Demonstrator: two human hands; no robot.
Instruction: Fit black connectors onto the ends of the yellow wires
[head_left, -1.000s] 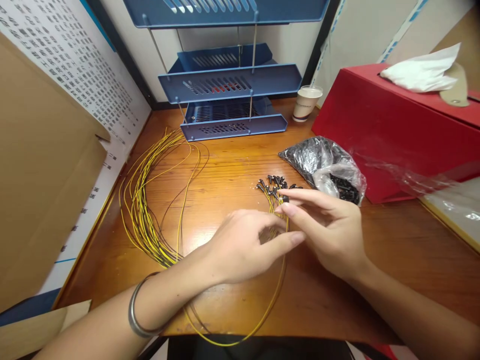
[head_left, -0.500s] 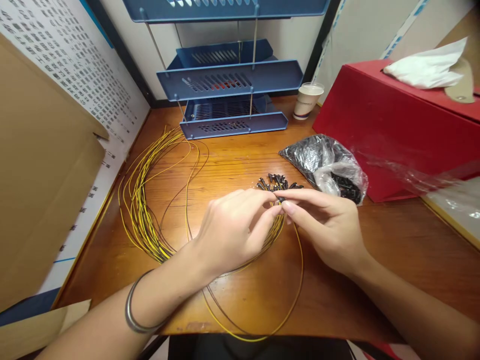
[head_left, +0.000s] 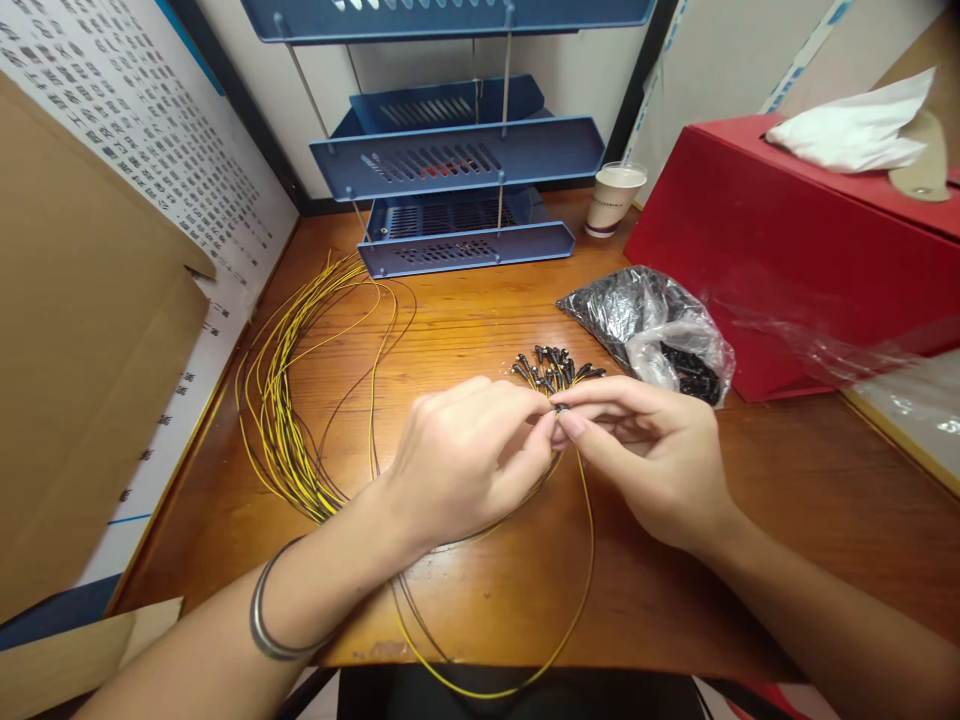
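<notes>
My left hand [head_left: 469, 460] and my right hand [head_left: 656, 455] meet fingertip to fingertip above the table. Both are closed in a pinch on a small black connector [head_left: 560, 408], mostly hidden by the fingers. A thin yellow wire [head_left: 591, 540] hangs below the fingers and loops toward the table's front edge, a dark wire beside part of it. Just behind my fingertips lies a cluster of wire ends with black connectors [head_left: 556, 366] on them. To the left, a large coil of yellow and dark wires [head_left: 281, 410] rests on the wooden table [head_left: 465, 310].
A clear plastic bag of black parts [head_left: 641, 320] lies right of the cluster. Behind it are a red tissue box [head_left: 765, 260] and a paper cup [head_left: 615, 200]. Blue stacked trays [head_left: 457, 155] stand at the back. Cardboard [head_left: 90, 350] borders the left.
The pinched connector and both sets of fingertips have shifted slightly down, and more of it is covered by the fingers. The hanging yellow wire loop has swung a little left.
</notes>
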